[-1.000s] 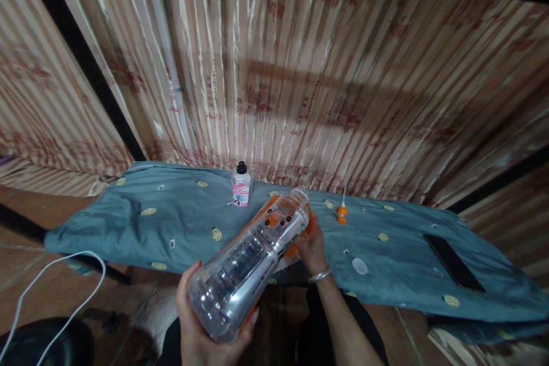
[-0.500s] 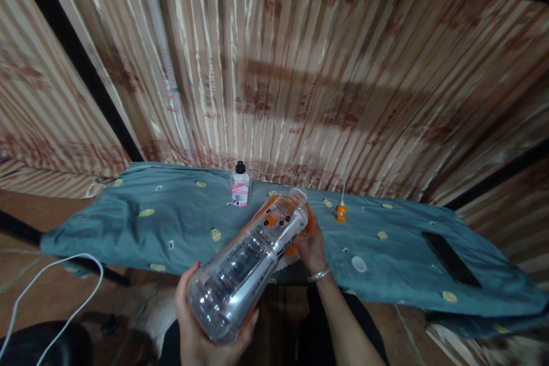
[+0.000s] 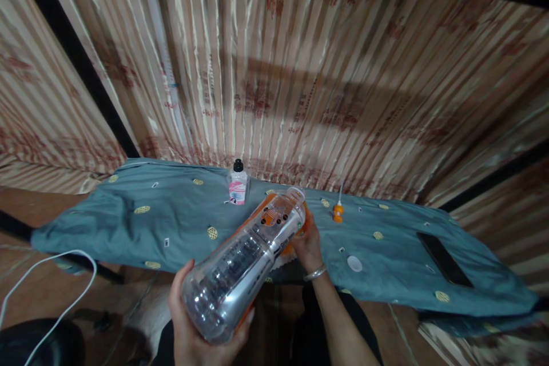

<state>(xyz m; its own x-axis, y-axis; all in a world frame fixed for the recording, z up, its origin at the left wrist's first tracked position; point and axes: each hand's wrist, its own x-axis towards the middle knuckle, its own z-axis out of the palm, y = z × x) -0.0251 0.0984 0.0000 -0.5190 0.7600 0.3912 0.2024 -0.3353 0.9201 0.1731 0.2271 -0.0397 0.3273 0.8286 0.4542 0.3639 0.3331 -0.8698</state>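
Observation:
My left hand (image 3: 191,326) cups the base of a large clear plastic bottle (image 3: 240,266) with orange parts, held tilted with its neck pointing away from me. My right hand (image 3: 305,245), a bangle on its wrist, is closed near the bottle's neck end over something orange that I cannot make out. Both hands are above the near edge of a teal patterned cloth (image 3: 150,223) spread over a low surface.
On the cloth stand a small bottle with a pink label and black cap (image 3: 237,184), a small orange piece (image 3: 338,214) with a white cord, a white round disc (image 3: 354,263) and a dark phone (image 3: 444,259). A white cable (image 3: 47,263) loops at the left. Striped curtain behind.
The view has drifted slightly, shifting everything a little left. Both hands keep their hold on the bottle with almost no change.

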